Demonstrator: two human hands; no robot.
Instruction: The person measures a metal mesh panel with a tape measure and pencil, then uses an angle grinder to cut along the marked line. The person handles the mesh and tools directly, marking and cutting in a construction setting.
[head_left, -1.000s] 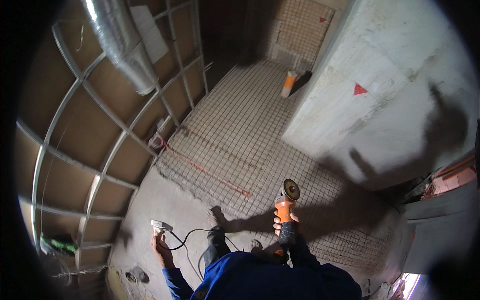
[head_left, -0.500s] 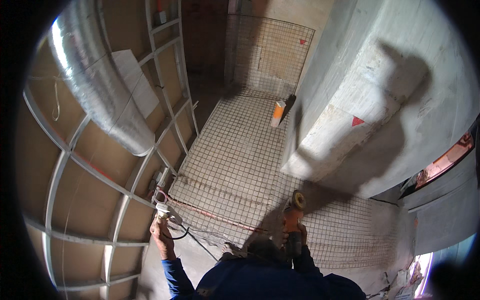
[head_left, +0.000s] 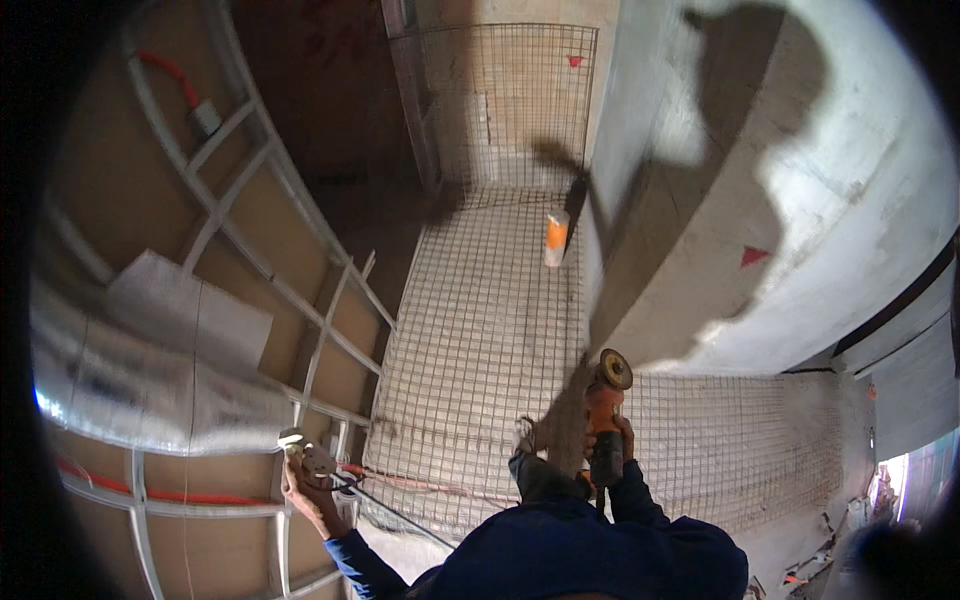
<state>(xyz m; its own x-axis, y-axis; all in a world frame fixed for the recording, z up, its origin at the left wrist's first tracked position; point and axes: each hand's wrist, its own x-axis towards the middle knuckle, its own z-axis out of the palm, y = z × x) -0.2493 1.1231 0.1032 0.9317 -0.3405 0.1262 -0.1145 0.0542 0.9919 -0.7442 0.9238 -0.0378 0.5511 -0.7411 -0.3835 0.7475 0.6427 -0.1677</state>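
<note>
My right hand (head_left: pixel 626 438) is wrapped round the body of an orange and black angle grinder (head_left: pixel 604 412). Its round disc (head_left: pixel 616 369) points up and away from me, above the wire mesh. At the left, beside the metal wall frame, my left hand (head_left: pixel 308 496) is closed on a pale plug-like piece (head_left: pixel 318 461) with a dark cable hanging from it. A small white part shows above my fingers; its exact kind is too small to make out. My left hand is near the end of a silvery duct.
Wire mesh (head_left: pixel 480 290) covers the floor. An orange and white pipe stub (head_left: pixel 556 238) stands upright in it. The metal stud wall (head_left: pixel 330 325) and silver duct (head_left: pixel 170 405) line the left; a grey concrete wall (head_left: pixel 840 230) rises at the right. A red hose (head_left: pixel 200 497) runs along the studs.
My view has turned to the left and my body has shifted forward over the mesh. One foot now shows on it. My left hand has come nearer the duct's end; both hands keep their holds.
</note>
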